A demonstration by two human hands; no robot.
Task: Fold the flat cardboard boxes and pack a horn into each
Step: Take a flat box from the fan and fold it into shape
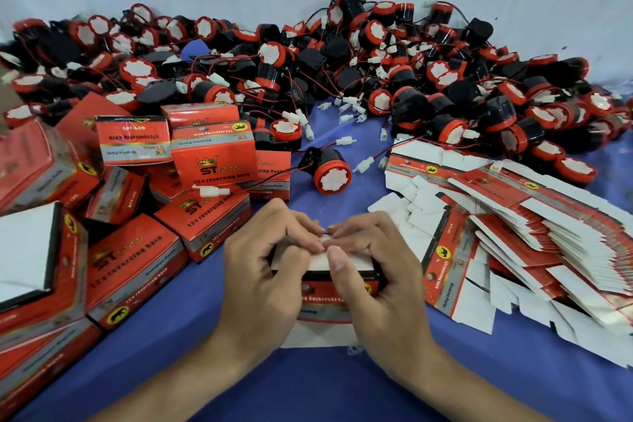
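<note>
**Both hands on the box flap**

Your left hand [267, 271] and right hand [373, 267] curl round the box [320, 288], which stands on the cloth [308, 387] at near centre; fingertips of both press its white flap [318, 260] down; whether a horn is inside cannot be told. Brace the walls so the box stays square; press evenly along the fold; tuck the tongue in without creasing. Folded boxes [212, 164] at left read "ST", "12V reversing horn", "Genuine Parts"; flat boxes [513, 223] fan out at right; a loose horn [330, 173] lies beyond.
</note>
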